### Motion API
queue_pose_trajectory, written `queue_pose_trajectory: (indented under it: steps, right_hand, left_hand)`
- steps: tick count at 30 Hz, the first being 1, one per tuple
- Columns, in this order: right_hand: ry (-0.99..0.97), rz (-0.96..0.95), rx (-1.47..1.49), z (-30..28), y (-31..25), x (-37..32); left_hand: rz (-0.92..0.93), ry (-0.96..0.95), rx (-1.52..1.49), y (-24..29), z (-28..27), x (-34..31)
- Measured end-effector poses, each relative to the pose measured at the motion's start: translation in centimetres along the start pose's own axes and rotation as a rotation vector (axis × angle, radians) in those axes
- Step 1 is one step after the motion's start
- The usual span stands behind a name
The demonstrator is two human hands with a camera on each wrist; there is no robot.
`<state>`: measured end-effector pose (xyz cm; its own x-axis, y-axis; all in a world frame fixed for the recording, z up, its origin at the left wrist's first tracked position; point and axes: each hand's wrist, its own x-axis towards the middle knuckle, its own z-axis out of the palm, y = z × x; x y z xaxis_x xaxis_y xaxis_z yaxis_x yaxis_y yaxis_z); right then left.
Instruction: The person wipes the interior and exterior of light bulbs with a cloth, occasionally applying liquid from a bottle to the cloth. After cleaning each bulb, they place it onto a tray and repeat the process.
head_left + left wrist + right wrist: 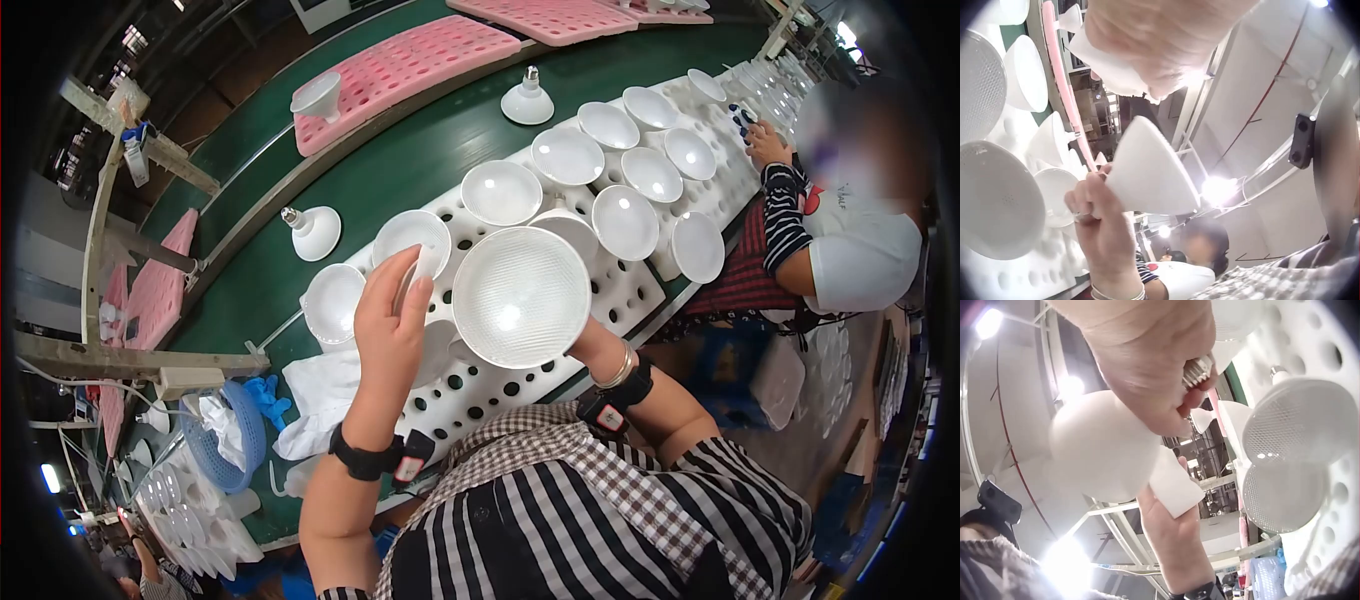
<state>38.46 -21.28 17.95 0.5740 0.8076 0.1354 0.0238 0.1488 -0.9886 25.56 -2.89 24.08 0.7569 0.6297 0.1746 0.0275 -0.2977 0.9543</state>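
Note:
My right hand (597, 348) grips a white reflector lamp bulb (522, 297) by its metal screw base (1199, 370), its ribbed glass face turned up toward my head. Most of that hand hides behind the bulb in the head view. In my left hand (388, 325) a folded white cloth (1175, 481) is pinched between thumb and fingers, just left of the bulb's rim. Under both hands lies a white holed foam board (480, 385), with more bulbs (502, 192) set in it face up.
Two bulbs (316, 233) stand on the green belt (420, 150) with bases up. Pink holed trays (400, 75) line the far side. A blue basket (225, 450) and a white cloth heap (315, 395) lie left. Another person (840, 240) works at the right.

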Motion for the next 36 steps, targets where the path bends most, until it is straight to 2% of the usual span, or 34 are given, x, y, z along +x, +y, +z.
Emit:
queue_pose_trajectory:
  steps: [1, 2, 3, 5, 7, 9, 10, 11, 13, 14, 15, 17, 19, 21, 23, 25, 26, 27, 28, 29, 31, 33, 34, 36]
  right_hand:
    - [-0.018, -0.107, -0.419, 0.0, -0.5, 0.5]
    - [-0.005, -0.012, -0.614, 0.3, -0.9, 1.0]
    - [0.000, -0.028, -0.492, 0.4, -2.8, 0.6]
    - [-0.048, 0.130, -0.690, 0.7, -4.9, 0.6]
    - [-0.086, 0.070, -0.698, 0.7, -6.7, 0.6]
    - [-0.102, 0.015, -0.719, 0.3, -8.1, 0.4]
    - [-0.086, -0.035, -0.619, 0.1, -8.6, 0.2]
    - [-0.075, -0.084, -0.518, -0.3, -9.1, 0.0]
    - [0.008, -0.162, -0.489, -0.1, -9.7, -0.1]
    - [0.050, -0.230, -0.510, -0.2, -9.4, -0.1]
    - [0.092, -0.301, -0.531, -0.2, -9.3, 0.0]
    - [0.144, -0.350, -0.603, 0.3, -9.5, 0.3]
    - [0.079, -0.373, -0.702, 1.2, -10.2, 0.6]
    - [0.039, -0.370, -0.723, 2.2, -10.7, 0.9]
    - [0.005, -0.457, -0.750, 3.3, -10.1, 1.2]
    - [-0.040, -0.452, -0.751, 3.3, -10.2, 1.3]
    - [-0.066, -0.420, -0.702, 2.9, -10.5, 1.5]
    - [-0.100, -0.382, -0.646, 2.6, -10.8, 1.6]
    - [0.020, -0.449, -0.652, 2.2, -10.6, 1.6]
    - [0.002, -0.370, -0.594, 1.5, -10.1, 1.7]
    - [-0.059, -0.266, -0.509, 1.4, -8.2, 2.0]
    - [0.010, -0.228, -0.423, 2.6, -6.0, 1.5]
    - [-0.015, -0.224, -0.412, 2.8, -5.4, 1.4]
    - [0.095, -0.133, -0.187, 2.6, -4.1, 0.7]
  left_hand:
    - [0.007, 0.004, 0.000, 0.5, -0.2, -0.3]
    - [0.190, -0.036, 0.129, 1.2, -0.4, -0.5]
    - [0.375, -0.072, 0.261, 1.9, -0.5, -0.8]
    - [0.449, -0.218, 0.384, 4.0, -0.1, -1.3]
    - [0.475, -0.216, 0.464, 4.0, 0.0, -1.3]
    - [0.209, -0.152, 0.211, 2.0, -0.2, -1.0]
    - [0.121, -0.143, 0.133, 2.1, -0.4, -0.9]
    - [0.145, -0.153, 0.122, 2.2, -0.3, -0.9]
    - [-0.091, -0.166, -0.064, 2.3, -0.1, -1.2]
    - [0.011, -0.157, 0.052, 1.3, -0.1, -1.2]
    - [0.031, -0.169, 0.044, 1.9, 0.2, -1.2]
    - [0.529, -0.164, 0.719, 4.0, 0.3, -1.4]
    - [0.630, -0.186, 0.725, 4.4, 1.1, -2.0]
    - [0.501, -0.273, 0.505, 3.7, 1.9, -2.4]
    - [0.481, -0.214, 0.424, 2.1, 2.0, -2.3]
    - [0.268, -0.196, 0.230, 1.4, 1.6, -2.7]
    - [0.272, -0.089, 0.158, 0.2, 1.7, -2.7]
    - [0.254, -0.082, 0.166, -0.1, 1.3, -2.5]
    - [0.126, -0.071, 0.166, -0.4, 0.8, -1.9]
    - [-0.011, -0.053, 0.166, -0.4, 0.1, -1.8]
    - [-0.285, -0.093, -0.080, 0.3, 0.3, -1.3]
    - [-0.394, -0.064, -0.331, -2.2, 1.1, -1.6]
    - [-0.405, -0.039, -0.328, -2.6, 1.4, -1.7]
    - [-0.412, 0.031, -0.524, -3.0, 1.6, -1.9]
